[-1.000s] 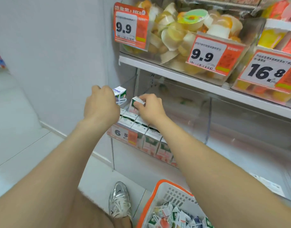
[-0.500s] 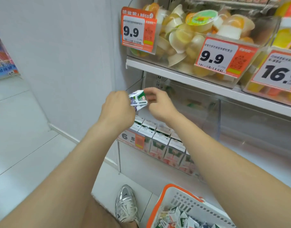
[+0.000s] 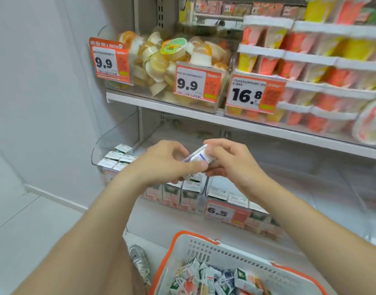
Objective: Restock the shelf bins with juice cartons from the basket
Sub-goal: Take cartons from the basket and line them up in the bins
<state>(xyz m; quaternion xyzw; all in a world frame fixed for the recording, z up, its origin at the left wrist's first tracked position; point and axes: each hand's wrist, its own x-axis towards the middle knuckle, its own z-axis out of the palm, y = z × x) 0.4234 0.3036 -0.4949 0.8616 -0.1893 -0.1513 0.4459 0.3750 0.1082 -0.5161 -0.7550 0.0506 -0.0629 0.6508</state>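
Right in front of the lower shelf, both hands are pinched onto one small juice carton [image 3: 198,156], held in the air just above the bin. The left hand [image 3: 163,161] has it from the near-left with the thumb pressed on the lower edge, and the right hand [image 3: 227,159] closes its fingers over the far-right end. My guess is the two-handed grip is for turning it so it drops in facing the same way as the others, since a one-hand grab out of a jumbled basket leaves it at whatever angle.

The carton is tilted, not upright: its long axis runs from lower left up to upper right, with a white face and a bluish stripe toward the camera. Most of it is hidden by fingers, so I can't tell which end is the top.

Below the hands, the clear shelf bin [image 3: 97,154] has cartons standing upright in rows, tops up, with a 6.5 price tag [image 3: 226,212] on the front. The spot directly under the hands looks like the likely slot.

Nearest the camera, the white basket [image 3: 204,250] with orange rim has plenty of cartons piled every which way, so restocking looks far from done.
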